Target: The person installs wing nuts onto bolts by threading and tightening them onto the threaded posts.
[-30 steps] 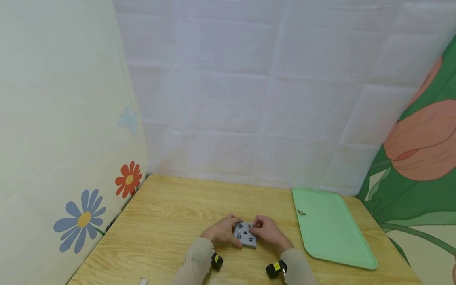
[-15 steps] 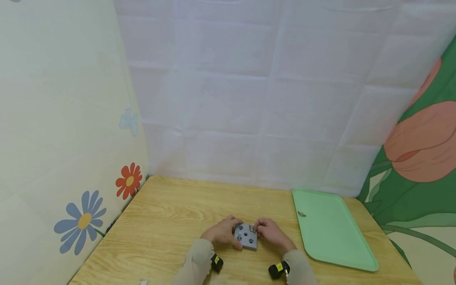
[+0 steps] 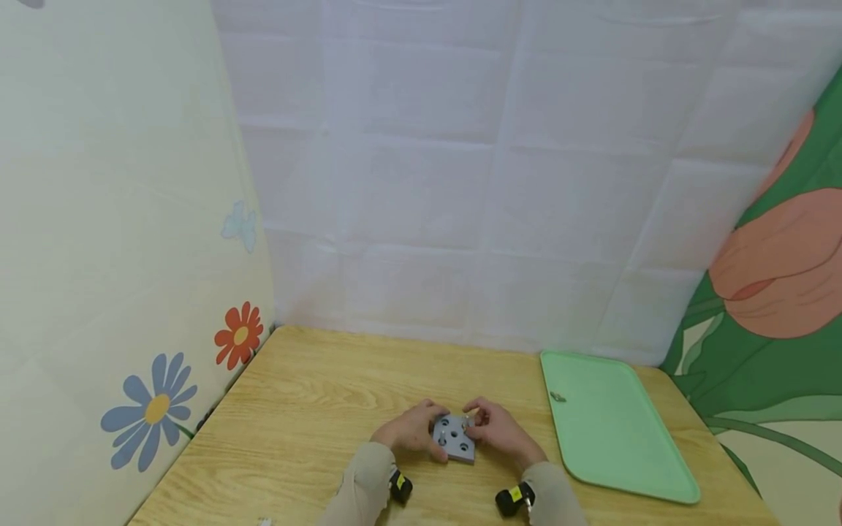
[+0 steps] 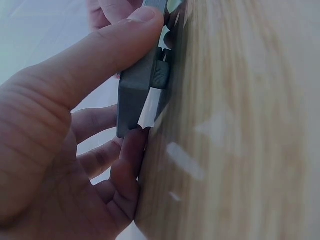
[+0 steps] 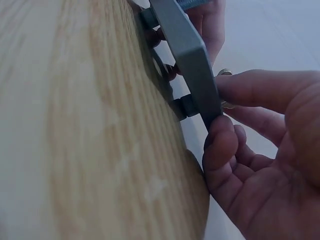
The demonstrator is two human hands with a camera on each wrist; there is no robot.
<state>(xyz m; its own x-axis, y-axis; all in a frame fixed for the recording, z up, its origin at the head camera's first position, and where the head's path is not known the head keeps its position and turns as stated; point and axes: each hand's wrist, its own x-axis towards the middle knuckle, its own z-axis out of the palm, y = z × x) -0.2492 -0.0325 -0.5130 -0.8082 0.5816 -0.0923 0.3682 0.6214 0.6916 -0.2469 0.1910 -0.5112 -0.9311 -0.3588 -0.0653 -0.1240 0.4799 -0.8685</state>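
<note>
A grey metal plate (image 3: 454, 448) with several holes is held just above the table, bolt heads (image 5: 188, 106) on its underside. My left hand (image 3: 411, 429) grips its left side, thumb on the near edge and fingers at the far edge. A bolt stub (image 3: 443, 437) stands up near that thumb. My right hand (image 3: 500, 432) pinches a small shiny wing nut (image 5: 226, 72) at the plate's upper right corner, its thumb and index finger mostly covering it. In the right wrist view, other curled fingers touch the plate's lower edge. A threaded bolt (image 5: 194, 4) shows beyond the plate.
To the right lies a light green tray (image 3: 618, 431) with another small wing nut (image 3: 558, 397) near its left edge. A small whitish piece (image 3: 264, 521) is at the front edge of view. Cloth-covered walls border the wooden table (image 3: 316, 409) at the back and sides.
My right fingers drew back from the corner, showing the wing nut, then closed round it again. The left hand keeps its grip on the plate, which stays nearly in place.
</note>
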